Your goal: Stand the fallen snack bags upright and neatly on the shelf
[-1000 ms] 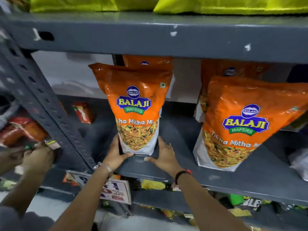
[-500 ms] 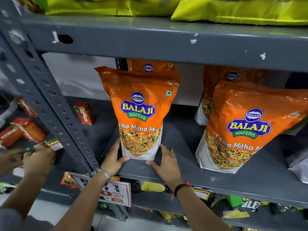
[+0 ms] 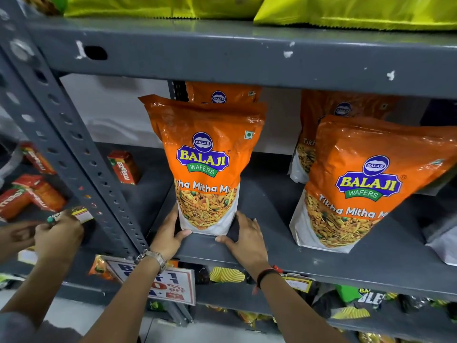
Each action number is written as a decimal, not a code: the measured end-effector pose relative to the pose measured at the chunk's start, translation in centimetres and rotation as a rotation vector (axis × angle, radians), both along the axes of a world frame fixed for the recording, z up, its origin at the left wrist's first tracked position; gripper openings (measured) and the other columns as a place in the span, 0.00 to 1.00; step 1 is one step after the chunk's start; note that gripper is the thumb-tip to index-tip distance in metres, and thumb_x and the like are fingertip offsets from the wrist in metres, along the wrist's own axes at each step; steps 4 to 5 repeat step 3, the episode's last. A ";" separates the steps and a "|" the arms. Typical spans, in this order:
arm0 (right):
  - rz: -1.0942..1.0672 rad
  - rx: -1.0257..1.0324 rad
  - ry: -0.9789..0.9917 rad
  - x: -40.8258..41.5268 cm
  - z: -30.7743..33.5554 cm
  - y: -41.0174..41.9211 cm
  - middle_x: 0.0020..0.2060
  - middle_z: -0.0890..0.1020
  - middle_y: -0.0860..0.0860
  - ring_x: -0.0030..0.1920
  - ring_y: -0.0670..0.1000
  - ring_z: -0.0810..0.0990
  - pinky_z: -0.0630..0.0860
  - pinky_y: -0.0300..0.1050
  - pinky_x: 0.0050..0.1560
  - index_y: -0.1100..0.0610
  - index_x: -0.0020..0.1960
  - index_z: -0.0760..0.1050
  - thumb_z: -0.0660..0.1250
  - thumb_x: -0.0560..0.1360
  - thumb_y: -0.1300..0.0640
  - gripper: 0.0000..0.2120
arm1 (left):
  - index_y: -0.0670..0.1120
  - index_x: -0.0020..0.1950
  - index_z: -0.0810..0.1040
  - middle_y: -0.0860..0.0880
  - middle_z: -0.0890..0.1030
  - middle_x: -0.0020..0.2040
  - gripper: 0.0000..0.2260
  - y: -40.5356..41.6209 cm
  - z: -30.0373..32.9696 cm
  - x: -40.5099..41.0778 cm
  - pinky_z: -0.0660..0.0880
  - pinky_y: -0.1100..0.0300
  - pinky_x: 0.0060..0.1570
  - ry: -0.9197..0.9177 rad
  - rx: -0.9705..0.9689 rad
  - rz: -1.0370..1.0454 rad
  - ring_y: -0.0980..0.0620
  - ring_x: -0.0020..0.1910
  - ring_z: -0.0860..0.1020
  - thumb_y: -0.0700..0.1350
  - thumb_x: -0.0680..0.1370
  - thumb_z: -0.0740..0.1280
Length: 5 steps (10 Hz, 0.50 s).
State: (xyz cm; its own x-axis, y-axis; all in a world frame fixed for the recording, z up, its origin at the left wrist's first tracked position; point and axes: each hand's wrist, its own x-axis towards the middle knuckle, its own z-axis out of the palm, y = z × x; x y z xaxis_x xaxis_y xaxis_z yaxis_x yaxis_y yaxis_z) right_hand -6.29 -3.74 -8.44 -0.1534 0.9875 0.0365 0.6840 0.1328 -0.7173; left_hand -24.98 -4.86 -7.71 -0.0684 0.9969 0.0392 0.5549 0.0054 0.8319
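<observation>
An orange Balaji snack bag (image 3: 206, 167) stands upright near the front edge of the grey metal shelf (image 3: 272, 253). My left hand (image 3: 170, 233) cups its lower left corner, thumb across the front. My right hand (image 3: 244, 241) presses flat against its lower right side. Behind it stands a second orange bag (image 3: 222, 94), mostly hidden. To the right, another orange bag (image 3: 366, 184) leans to the left in front of a fourth orange bag (image 3: 329, 110).
A perforated grey upright post (image 3: 81, 157) runs diagonally at left. Another person's hands (image 3: 54, 233) work at the neighbouring shelf among red juice cartons (image 3: 123, 167). Yellow-green bags (image 3: 346, 11) lie on the shelf above. A white packet (image 3: 442, 241) sits at far right; a price sign (image 3: 160, 280) hangs below.
The view shifted slightly down and left, so the bags sit higher and more to the right in frame. My hands stay at the bag's base, the right one drawn in closer to it.
</observation>
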 end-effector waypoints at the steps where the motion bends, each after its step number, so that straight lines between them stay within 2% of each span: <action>1: 0.008 0.009 -0.007 0.0 -0.3 0.0 0.63 0.75 0.54 0.64 0.55 0.69 0.54 0.51 0.74 0.55 0.65 0.63 0.70 0.66 0.44 0.33 | 0.45 0.72 0.53 0.44 0.62 0.73 0.31 -0.1 -0.7 -0.2 0.58 0.56 0.66 0.020 0.008 0.002 0.49 0.70 0.60 0.37 0.74 0.64; 2: -0.002 -0.005 0.008 -0.1 0.5 -0.5 0.63 0.74 0.54 0.65 0.55 0.68 0.53 0.51 0.74 0.55 0.65 0.63 0.71 0.66 0.45 0.33 | 0.43 0.72 0.55 0.42 0.62 0.73 0.29 -0.2 -1.1 -0.1 0.60 0.50 0.68 0.052 0.036 0.068 0.44 0.71 0.61 0.35 0.74 0.62; 3: -0.014 -0.034 0.110 -0.1 0.5 -0.7 0.64 0.74 0.53 0.66 0.55 0.67 0.57 0.53 0.73 0.55 0.66 0.62 0.71 0.66 0.47 0.33 | 0.41 0.72 0.55 0.41 0.60 0.74 0.28 -0.7 -1.6 0.8 0.59 0.48 0.69 0.062 0.107 0.216 0.42 0.72 0.59 0.35 0.74 0.61; 5: -0.014 -0.034 0.110 -0.1 0.5 -0.7 0.64 0.74 0.53 0.66 0.55 0.67 0.57 0.53 0.73 0.55 0.66 0.62 0.71 0.66 0.47 0.33 | 0.41 0.72 0.55 0.41 0.60 0.74 0.28 -0.7 -1.6 0.8 0.59 0.48 0.69 0.062 0.107 0.216 0.42 0.72 0.59 0.35 0.74 0.61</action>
